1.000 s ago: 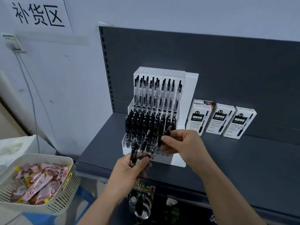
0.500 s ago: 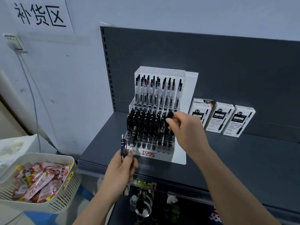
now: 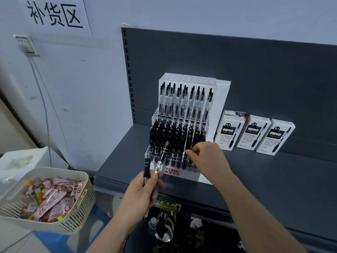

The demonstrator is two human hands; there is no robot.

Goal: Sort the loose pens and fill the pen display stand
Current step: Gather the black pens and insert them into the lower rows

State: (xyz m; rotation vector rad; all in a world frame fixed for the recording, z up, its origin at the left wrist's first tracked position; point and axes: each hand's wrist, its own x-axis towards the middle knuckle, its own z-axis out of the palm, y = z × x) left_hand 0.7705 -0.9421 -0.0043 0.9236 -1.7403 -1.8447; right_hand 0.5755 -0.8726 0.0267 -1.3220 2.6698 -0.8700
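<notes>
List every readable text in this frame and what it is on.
"补货区": paper sign on the wall.
"TOME": front of the pen display stand; characters beneath unclear.
"0.5": each of three white pen boxes.
Too blurred: other box print, shelf-edge label, snack packets.

Black pens (image 3: pixel 175 137), clear stand (image 3: pixel 184 115), grey shelf (image 3: pixel 273 179).

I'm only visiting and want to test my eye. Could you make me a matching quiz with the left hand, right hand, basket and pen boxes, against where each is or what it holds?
1 left hand
2 right hand
3 basket
4 pen boxes

a on the shelf, right of the pen display stand
b holds two pens
c holds snack packets
d at the stand's lower tier

Pairs: 1-b, 2-d, 3-c, 4-a
</notes>
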